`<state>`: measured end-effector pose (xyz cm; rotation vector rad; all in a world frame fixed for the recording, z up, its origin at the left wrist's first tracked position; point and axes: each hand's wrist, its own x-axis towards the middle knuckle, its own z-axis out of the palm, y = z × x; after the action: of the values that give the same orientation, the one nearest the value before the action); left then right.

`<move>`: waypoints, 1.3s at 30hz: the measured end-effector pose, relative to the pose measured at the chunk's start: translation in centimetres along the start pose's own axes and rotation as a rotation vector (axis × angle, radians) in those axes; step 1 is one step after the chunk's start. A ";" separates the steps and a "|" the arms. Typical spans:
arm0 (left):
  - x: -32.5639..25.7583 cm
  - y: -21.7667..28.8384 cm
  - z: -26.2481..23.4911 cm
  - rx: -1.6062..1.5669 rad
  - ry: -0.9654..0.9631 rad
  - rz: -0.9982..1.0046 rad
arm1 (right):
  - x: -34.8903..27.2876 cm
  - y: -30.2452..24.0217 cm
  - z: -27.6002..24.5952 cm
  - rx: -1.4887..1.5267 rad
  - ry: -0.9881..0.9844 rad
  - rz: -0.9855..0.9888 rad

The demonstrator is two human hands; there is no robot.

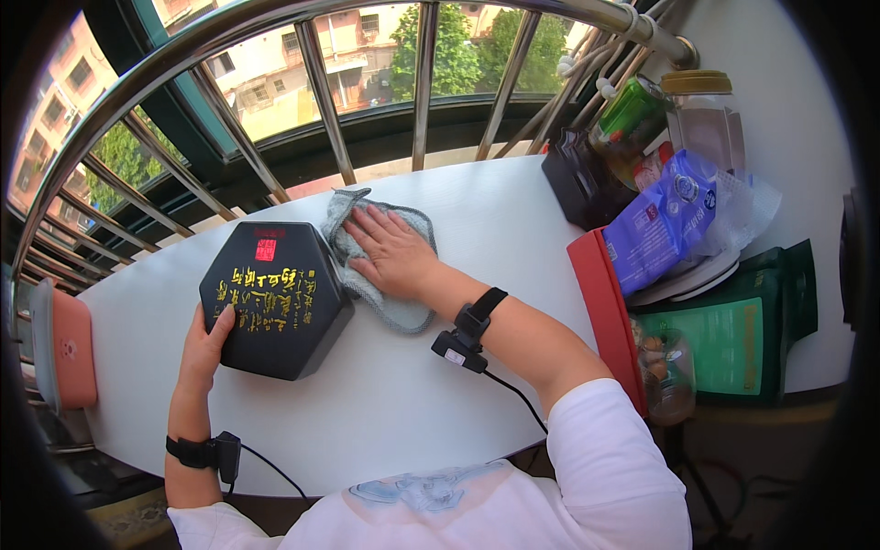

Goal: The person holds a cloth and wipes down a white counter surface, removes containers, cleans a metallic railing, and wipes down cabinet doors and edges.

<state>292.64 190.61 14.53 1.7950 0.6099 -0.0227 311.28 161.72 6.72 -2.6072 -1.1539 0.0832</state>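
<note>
Head view. Tabletop (394, 403): smooth, white, matt to faintly glossy, with a curved far edge following the railing (422, 82) of polished round metal bars.

Black box (275, 298): six-sided, rigid, flat-topped, with a satin finish, yellow lettering and a small red square stamp. It lies on the left half of the tabletop, in front of the person. Left hand (203, 346): grip holds the near left side of the box, thumb on the upper face; the other fingers are mostly hidden, so their exact placement cannot be told.

Cloth (394, 310): grey, soft, with a fleecy pile and a stitched darker border; rumpled at its far end, flatter toward the person. It lies just right of the box, against its edge. Right hand (392, 252): grip wide, palm down on the cloth, fingers extended and slightly spread.

Left end: pink container (71, 344), smooth-walled, with rounded corners. Right end: a red box (605, 316) with straight edges; a crinkled purple packet (665, 215), film-like; a clear jar (710, 128) with a yellowish lid; a green bag (710, 339), flat-faced.
</note>
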 end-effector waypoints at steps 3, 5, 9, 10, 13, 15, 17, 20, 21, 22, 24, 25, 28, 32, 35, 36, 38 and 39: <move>-0.4 0.4 0.2 -0.007 0.002 -0.035 | -2.0 5.8 -1.3 -0.020 0.142 0.268; -0.7 0.8 0.5 -0.011 -0.013 -0.043 | -3.5 10.4 -2.3 -0.074 0.231 0.507; 0.1 0.1 0.9 0.005 0.032 0.009 | -3.6 11.0 -2.9 -0.156 0.200 0.644; 0.4 0.1 1.1 0.003 0.027 -0.008 | -3.6 9.5 -2.5 -0.136 0.172 0.512; 1.3 0.6 1.9 0.012 0.012 -0.027 | -5.0 4.7 -0.9 -0.082 0.111 0.166; 1.9 1.0 2.3 0.037 -0.014 -0.006 | -5.6 5.0 -1.6 -0.049 0.088 0.156; 2.2 2.2 3.4 0.054 -0.055 -0.028 | -5.9 8.0 -2.3 -0.030 0.129 0.390; 2.0 4.7 6.1 0.125 -0.142 -0.106 | -8.1 13.2 -4.1 -0.090 0.200 0.741; 1.9 5.2 6.6 0.147 -0.162 -0.142 | -8.7 13.7 -4.6 -0.096 0.253 0.808; 2.3 5.0 7.0 0.137 -0.213 -0.128 | -9.2 13.7 -4.5 -0.097 0.255 0.815; 2.7 5.5 8.6 0.125 -0.242 -0.099 | -10.4 13.0 -4.1 -0.122 0.235 0.826; 2.8 6.0 9.4 0.110 -0.263 -0.069 | -11.2 12.2 -3.9 -0.121 0.236 0.832; 3.3 7.0 12.4 0.064 -0.353 -0.038 | -15.3 8.8 -2.7 -0.106 0.280 0.718; 3.1 8.0 15.4 0.011 -0.432 -0.027 | -21.9 1.2 -0.5 -0.108 0.262 0.563; 3.3 8.7 19.2 -0.063 -0.527 -0.025 | -28.9 -2.7 -1.4 -0.086 0.276 0.517; 3.6 8.4 20.2 -0.106 -0.530 -0.010 | -30.6 -3.3 -1.5 -0.088 0.249 0.536; 3.4 8.9 22.5 -0.186 -0.513 -0.008 | -32.7 -3.7 -1.5 -0.089 0.224 0.564; 2.8 9.6 23.8 -0.204 -0.481 -0.036 | -33.4 -3.4 -1.3 -0.106 0.260 0.617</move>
<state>305.95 168.44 14.59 1.5067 0.2853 -0.3924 286.44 139.13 6.78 -2.8607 -0.2521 -0.1899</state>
